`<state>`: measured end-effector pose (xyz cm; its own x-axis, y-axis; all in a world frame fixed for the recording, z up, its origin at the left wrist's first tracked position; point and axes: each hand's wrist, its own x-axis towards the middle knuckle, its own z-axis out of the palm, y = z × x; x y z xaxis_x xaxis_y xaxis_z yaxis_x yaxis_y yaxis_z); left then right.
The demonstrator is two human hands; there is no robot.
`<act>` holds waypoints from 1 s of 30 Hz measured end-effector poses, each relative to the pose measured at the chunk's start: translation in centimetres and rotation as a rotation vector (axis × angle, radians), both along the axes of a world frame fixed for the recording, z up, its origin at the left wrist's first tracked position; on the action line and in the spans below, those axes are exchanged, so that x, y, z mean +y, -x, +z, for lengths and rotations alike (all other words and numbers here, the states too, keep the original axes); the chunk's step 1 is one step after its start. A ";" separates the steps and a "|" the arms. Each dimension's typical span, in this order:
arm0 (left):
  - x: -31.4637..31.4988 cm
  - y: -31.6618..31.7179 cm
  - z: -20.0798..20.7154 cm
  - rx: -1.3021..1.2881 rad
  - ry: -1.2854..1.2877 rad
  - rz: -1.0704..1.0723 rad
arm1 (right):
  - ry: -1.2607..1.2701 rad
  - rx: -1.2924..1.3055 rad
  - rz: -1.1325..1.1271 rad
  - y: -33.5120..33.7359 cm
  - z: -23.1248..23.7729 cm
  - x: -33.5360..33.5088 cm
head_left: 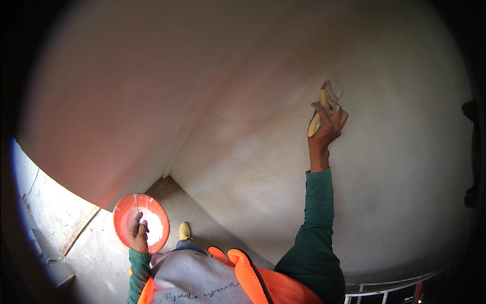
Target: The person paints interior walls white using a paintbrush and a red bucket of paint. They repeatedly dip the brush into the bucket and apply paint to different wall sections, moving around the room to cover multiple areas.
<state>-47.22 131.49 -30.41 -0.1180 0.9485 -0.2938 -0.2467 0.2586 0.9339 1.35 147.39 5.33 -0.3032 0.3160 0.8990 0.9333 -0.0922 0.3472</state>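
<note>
My right hand (329, 121) is raised against the pale wall (385, 167), fingers closed around the light wooden handle of a putty knife (324, 96). Its blade meets the wall's surface, where a small wet-looking patch shows. At lower left, an orange-red bowl (120, 223) contains white paste (158, 223). My left hand (138, 234) is over the bowl's near side, its fingers closed on a thin, straight tool (136, 203) seen edge-on, which reaches toward the far rim. Whether this hand also bears the bowl's weight, I cannot tell.
A reddish wall (101, 121) meets the pale one in a corner at the left. Below are a grey concrete floor (106, 273) and a wooden strip (81, 230). My yellow boot (185, 230) stands near the corner. Metal rails (390, 288) run along the lower right.
</note>
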 end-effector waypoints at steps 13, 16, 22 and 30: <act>-0.7 2.2 -2.5 -0.068 -0.086 -0.011 | 0.488 0.228 0.196 4.0 -10.3 -0.6; -0.8 2.4 -2.6 -0.074 -0.089 -0.034 | 0.233 0.081 0.148 4.4 -6.3 -1.0; -0.4 2.3 -2.4 -0.078 -0.030 -0.035 | 0.930 0.013 -0.101 11.0 -23.5 -1.1; -0.2 2.2 -1.3 -0.058 -0.034 -0.067 | 0.243 0.200 0.231 7.5 -13.3 2.5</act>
